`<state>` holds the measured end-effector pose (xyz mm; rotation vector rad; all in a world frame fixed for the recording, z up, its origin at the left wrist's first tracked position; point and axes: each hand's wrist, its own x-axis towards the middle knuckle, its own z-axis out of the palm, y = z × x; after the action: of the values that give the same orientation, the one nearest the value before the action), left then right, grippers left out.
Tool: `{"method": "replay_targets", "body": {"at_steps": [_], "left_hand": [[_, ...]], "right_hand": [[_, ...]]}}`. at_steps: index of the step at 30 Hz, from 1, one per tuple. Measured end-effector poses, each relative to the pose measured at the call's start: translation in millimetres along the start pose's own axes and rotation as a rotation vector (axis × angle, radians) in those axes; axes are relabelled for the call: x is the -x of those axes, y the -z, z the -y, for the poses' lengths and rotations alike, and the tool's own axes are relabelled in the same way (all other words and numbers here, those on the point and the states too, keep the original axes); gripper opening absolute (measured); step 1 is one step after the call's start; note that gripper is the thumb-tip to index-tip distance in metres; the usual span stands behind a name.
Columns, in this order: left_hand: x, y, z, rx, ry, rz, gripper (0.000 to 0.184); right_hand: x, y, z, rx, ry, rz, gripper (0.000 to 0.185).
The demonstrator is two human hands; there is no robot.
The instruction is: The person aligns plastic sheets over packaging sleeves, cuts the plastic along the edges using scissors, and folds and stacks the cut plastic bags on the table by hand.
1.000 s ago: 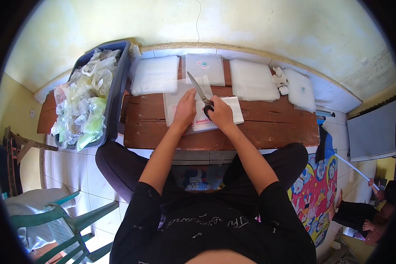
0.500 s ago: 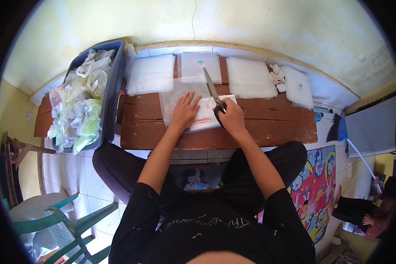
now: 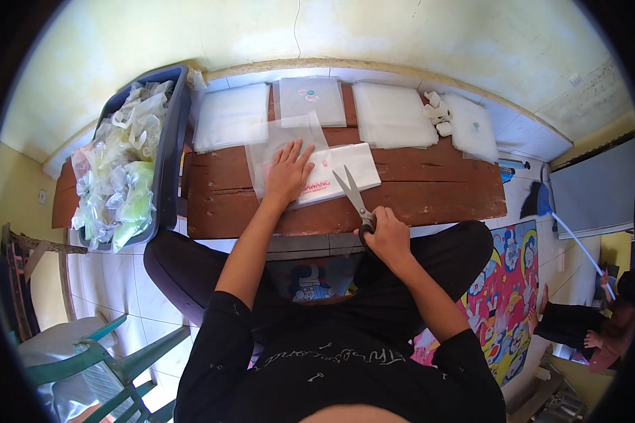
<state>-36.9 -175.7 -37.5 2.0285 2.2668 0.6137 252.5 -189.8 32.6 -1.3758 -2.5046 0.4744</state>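
My left hand (image 3: pixel 287 173) lies flat with its fingers spread. It presses on a clear plastic sheet or bag (image 3: pixel 298 129) and on the left part of a white folded plastic packet (image 3: pixel 353 163) with red lettering. My right hand (image 3: pixel 389 236) is closed around the black handles of a pair of scissors (image 3: pixel 357 201) at the table's front edge. The scissor blades point up and left, slightly apart. Their tips are over or beside the packet; whether they touch it I cannot tell.
Stacks of clear plastic bags (image 3: pixel 391 116) line the back of the wooden table (image 3: pixel 437 194). A dark bin (image 3: pixel 173 141) full of crumpled bags stands left. A green chair (image 3: pixel 134 359) is at lower left. On the right, a person (image 3: pixel 571 324) holds a blue-handled broom (image 3: pixel 578 240).
The scissors in my right hand have moved back toward me, off the white packet, and their blades have parted. My left hand stays on the plastic. The view has shifted slightly.
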Motion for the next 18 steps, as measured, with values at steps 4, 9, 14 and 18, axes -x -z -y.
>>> {"method": "replay_targets", "body": {"at_steps": [4, 9, 14, 18], "left_hand": [[0.1, 0.6, -0.5, 0.000, -0.004, 0.000, 0.048], [0.2, -0.3, -0.2, 0.006, -0.007, -0.011, 0.048], [0.1, -0.9, 0.0, -0.013, -0.004, -0.005, 0.048], [0.2, -0.3, -0.3, -0.006, -0.005, -0.003, 0.049]], "right_hand": [[10.2, -0.1, -4.9, 0.068, 0.018, 0.077, 0.047], [12.3, -1.2, -3.1, 0.101, 0.013, 0.115, 0.045], [10.8, -3.8, -0.5, 0.112, 0.013, 0.123, 0.045], [6.0, -8.3, 0.7, 0.137, 0.021, 0.126, 0.043]]}}
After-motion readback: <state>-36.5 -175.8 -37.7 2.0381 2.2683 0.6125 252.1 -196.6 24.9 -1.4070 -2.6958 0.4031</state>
